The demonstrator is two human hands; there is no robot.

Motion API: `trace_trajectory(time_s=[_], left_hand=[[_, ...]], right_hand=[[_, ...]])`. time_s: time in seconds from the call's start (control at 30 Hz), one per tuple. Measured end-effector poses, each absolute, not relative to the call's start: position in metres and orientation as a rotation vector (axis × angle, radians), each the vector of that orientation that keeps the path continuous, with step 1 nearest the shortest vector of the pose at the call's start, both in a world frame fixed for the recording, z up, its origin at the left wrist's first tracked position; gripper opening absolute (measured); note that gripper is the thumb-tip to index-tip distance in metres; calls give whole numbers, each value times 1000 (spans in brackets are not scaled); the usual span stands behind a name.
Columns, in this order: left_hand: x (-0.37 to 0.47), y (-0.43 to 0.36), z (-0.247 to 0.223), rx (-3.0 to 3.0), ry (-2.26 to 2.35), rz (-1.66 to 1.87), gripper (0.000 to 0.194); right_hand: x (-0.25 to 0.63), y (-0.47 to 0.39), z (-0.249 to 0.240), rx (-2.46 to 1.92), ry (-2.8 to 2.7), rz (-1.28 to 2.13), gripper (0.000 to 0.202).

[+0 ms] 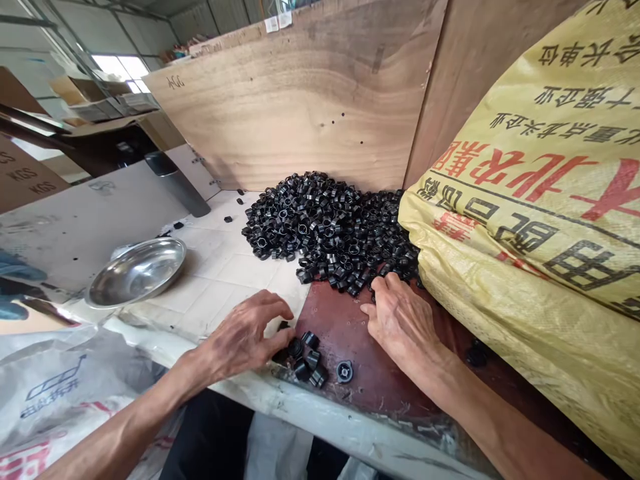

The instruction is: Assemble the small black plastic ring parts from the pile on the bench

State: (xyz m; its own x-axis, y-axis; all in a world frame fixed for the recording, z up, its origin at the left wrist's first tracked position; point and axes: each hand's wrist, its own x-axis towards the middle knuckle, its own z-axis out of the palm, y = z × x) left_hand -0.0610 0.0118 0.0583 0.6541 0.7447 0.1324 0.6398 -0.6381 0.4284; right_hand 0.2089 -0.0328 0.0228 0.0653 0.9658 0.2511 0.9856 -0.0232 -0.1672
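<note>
A large heap of small black plastic ring-shaped parts (320,227) lies against the wooden board. My right hand (397,313) is at the heap's front edge, its fingers curled and a black plastic part (373,293) partly visible between fingers and thumb. My left hand (250,333) arches over the table's front, thumb and fingers apart, beside a small group of black plastic parts (313,360). Its thumb appears to touch the group, and its palm is hidden. A round black part with a pale centre (345,371) lies just right of that group.
A shallow steel bowl (137,273) stands at the left, with a dark bottle (177,183) behind it. On the right, a bulging yellow woven sack (525,220) leans over the table. A plywood board (310,100) closes off the back. White plastic sacking (45,400) lies at the lower left.
</note>
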Motion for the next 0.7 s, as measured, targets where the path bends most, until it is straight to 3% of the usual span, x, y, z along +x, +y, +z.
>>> trace_trajectory(time_s=[0.2,0.33,0.7], left_hand=[[-12,36,53,2396,1130,503,19],[14,46,38,2505,1110,446,35],[18,41,18,2580,909,620,10]], right_hand=[[210,-28,20,-1894,-2052,-124,7],[206,-25,16,-1669,-2198,-12,26],[208,-22,8,-1714,-2169,42,19]])
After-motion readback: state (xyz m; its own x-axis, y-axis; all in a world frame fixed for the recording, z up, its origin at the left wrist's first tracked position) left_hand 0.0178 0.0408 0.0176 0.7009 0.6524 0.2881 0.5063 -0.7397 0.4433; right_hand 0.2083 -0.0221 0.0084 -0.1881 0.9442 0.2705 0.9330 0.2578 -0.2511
